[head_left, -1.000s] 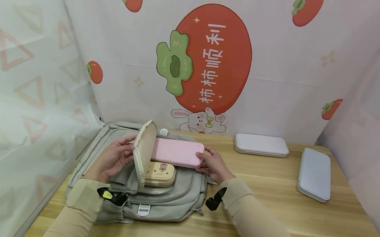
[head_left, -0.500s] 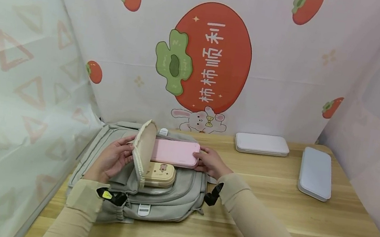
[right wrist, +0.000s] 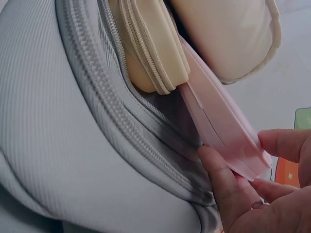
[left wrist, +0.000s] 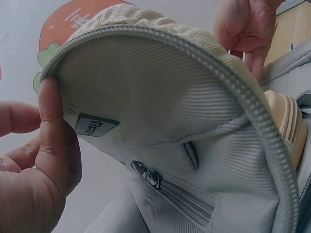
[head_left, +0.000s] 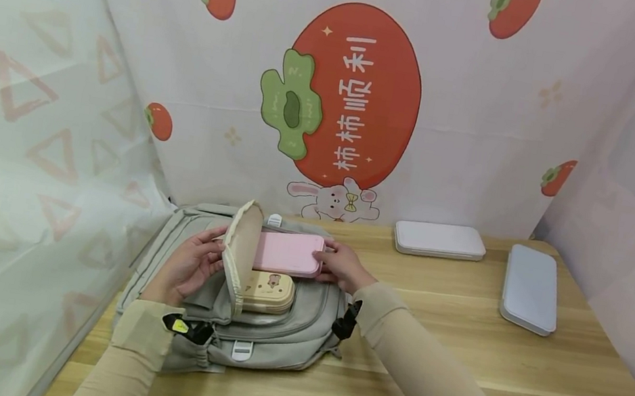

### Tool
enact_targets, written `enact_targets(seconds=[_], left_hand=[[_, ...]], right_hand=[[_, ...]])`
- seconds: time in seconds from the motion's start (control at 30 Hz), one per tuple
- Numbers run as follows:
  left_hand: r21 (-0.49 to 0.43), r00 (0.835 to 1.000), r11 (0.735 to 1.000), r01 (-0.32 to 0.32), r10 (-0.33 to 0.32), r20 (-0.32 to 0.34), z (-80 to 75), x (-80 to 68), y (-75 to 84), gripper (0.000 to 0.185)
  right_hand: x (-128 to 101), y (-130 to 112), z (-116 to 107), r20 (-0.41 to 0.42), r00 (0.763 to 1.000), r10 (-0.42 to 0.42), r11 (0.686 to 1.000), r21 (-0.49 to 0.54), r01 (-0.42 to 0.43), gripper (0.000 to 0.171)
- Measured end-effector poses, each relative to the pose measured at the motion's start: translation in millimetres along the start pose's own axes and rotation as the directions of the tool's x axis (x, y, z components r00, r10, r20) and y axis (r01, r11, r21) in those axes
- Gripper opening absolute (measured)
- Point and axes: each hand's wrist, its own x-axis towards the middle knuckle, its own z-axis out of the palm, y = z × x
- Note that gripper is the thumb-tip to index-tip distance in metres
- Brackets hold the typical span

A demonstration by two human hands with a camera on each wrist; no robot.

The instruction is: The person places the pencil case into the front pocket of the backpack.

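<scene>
Flat pink rectangular case [head_left: 286, 253], part-in at mouth of grey fabric backpack [head_left: 295, 347]. Right fingers [right wrist: 218, 170] pinch its right end; left fingers [left wrist: 51, 111] touch cream-lined flap [head_left: 242, 245], pinch unclear. Probably light, stiff, slippery; grip edges.

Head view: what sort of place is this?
Probably a small staged tabletop booth: a light-brown wood-grain table stands before a white backdrop printed with red fruit, with pale, patterned, fabric-like sheets along both sides.
</scene>
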Motion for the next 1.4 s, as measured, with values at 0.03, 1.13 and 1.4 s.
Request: enact_targets(seconds=[0.03,1.13,1.4], left_hand=[[-0.002,1.0,1.0,-0.002,0.002,0.003,-0.2,0.0,-0.1,0.037],[0.016,1.0,1.0,0.017,-0.016,-0.018,-2.9,1.4,-2.4,0.053],[0.0,1.0,1.0,0.02,-0.02,-0.018,-2.1,0.4,-3.1,0.053]], right_hand=[[0.5,-1.3,1.4,0.0,1.0,0.001,1.0,-0.021,-0.001,0.058],[16.0,7.0,49.0,-0.039,0.997,-0.07,0.974,-0.216,0.06,0.046],[11.9,7.5,43.2,0.027,0.996,-0.09,0.966,-0.239,0.094,0.045]])
